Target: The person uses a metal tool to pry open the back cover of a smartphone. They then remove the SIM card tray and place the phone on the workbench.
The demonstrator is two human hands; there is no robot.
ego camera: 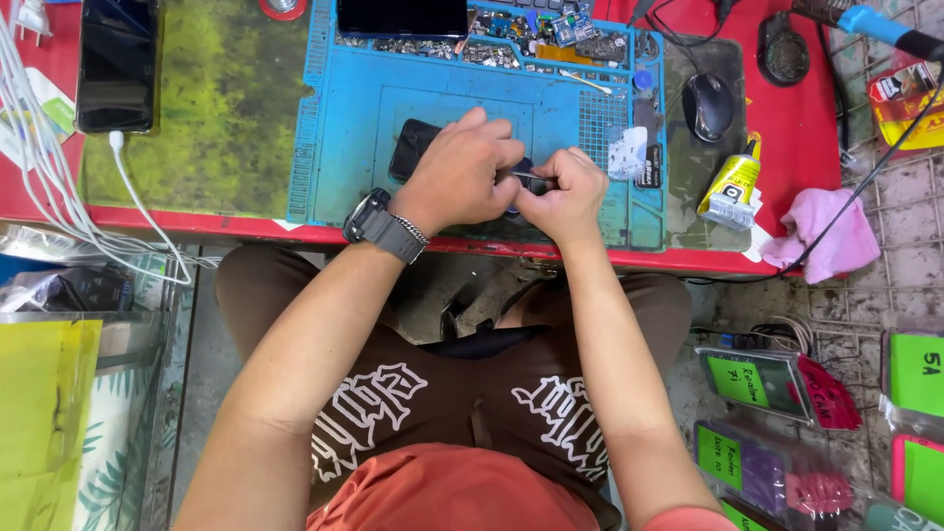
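Observation:
Both my hands meet over a blue repair mat on a red table. My left hand, with a dark watch at the wrist, rests on a black phone lying flat on the mat and pinches a thin metal tool. Touching the left hand from the right, my right hand has its fingers curled around the same tool and a small dark part. Most of the phone is hidden under the hands.
A second black phone charges on a white cable at the left. Small parts fill the mat's top trays. A mouse, yellow glue tube and pink cloth lie right. Packaged phone cases sit on the floor.

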